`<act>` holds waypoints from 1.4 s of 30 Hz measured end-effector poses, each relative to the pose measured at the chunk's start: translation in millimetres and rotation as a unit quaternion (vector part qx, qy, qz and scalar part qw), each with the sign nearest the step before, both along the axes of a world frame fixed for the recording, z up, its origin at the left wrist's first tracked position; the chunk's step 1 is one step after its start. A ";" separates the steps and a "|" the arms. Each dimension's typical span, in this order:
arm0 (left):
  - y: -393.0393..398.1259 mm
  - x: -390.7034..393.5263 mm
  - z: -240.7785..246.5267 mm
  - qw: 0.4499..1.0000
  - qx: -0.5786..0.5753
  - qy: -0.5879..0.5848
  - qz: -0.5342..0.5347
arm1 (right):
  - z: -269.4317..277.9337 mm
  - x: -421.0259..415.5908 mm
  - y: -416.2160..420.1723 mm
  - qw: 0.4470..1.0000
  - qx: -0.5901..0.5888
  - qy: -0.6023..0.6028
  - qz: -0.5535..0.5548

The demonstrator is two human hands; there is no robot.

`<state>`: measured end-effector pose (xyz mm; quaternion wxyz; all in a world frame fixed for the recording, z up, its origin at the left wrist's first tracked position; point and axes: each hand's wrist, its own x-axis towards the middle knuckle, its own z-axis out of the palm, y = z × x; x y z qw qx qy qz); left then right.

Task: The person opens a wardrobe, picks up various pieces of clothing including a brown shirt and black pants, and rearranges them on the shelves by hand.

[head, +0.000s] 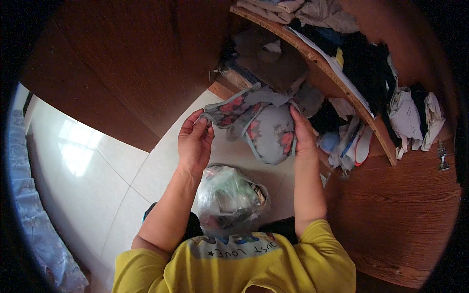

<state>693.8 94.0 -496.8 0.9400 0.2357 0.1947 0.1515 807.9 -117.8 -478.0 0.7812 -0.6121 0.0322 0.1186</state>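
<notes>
Between my two hands hangs a grey bra [271, 133] with a red flower print, its rounded cup facing up. My left hand [196, 137] pinches one end of it between thumb and fingers. At the other side my right hand [303, 130] grips the edge by the cup, with some fingers hidden behind the cloth. Below the bra, a clear plastic bag [231, 197] filled with mixed items stands on the floor close to my body.
An open wooden cabinet holds clothes on and under its shelf [318, 60]. Its brown doors [121, 66] stand open on the left and on the right [392, 212]. Pale floor tiles [117, 175] lie beneath. A patterned cloth [40, 216] hangs at the far left.
</notes>
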 end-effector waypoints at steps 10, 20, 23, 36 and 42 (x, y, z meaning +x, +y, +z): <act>-5.1 3.1 -3.4 0.996 0.047 0.070 0.016 | -34.7 24.1 -50.4 0.994 -0.083 0.077 0.000; -25.5 -1.5 -5.7 0.961 0.065 0.108 -0.245 | 11.6 -3.3 -13.5 0.999 0.026 0.042 0.016; -35.0 -2.9 -11.5 0.944 0.256 0.099 -0.186 | 18.9 -13.7 -7.8 0.998 0.011 -0.019 0.052; -24.3 3.7 -1.8 0.944 0.304 0.018 -0.124 | 35.3 -23.5 -9.1 0.948 -0.264 -0.030 0.175; 17.7 12.0 -19.3 0.992 0.079 0.094 0.043 | -54.6 41.9 -93.9 0.935 -0.296 -0.103 0.169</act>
